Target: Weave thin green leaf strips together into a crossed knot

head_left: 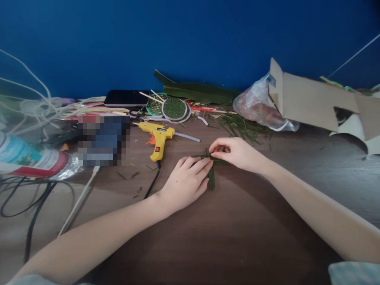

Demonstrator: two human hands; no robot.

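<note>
Narrow green leaf strips [211, 180] lie crossed over each other on the brown tabletop, some running up and down, others sideways. My left hand [187, 180] rests flat across them with its fingers stretched out, covering part of the crossing. At the upper end of the crossing, my right hand [230, 152] has thumb and forefinger pinched together on a leaf strip; the fingertips hide most of that strip. To the left of the strips lies a yellow glue gun [160, 138] on its side, a glue stick [187, 137] poking out of its back.
Round woven leaf pieces [175, 109], a black phone [126, 97] and a long green leaf [202, 92] lie along the blue wall. Cut leaf scraps [243, 126] sit near a plastic bag [258, 105] and a cardboard box [311, 99]. A bottle [35, 158] and cables [35, 221] occupy the left.
</note>
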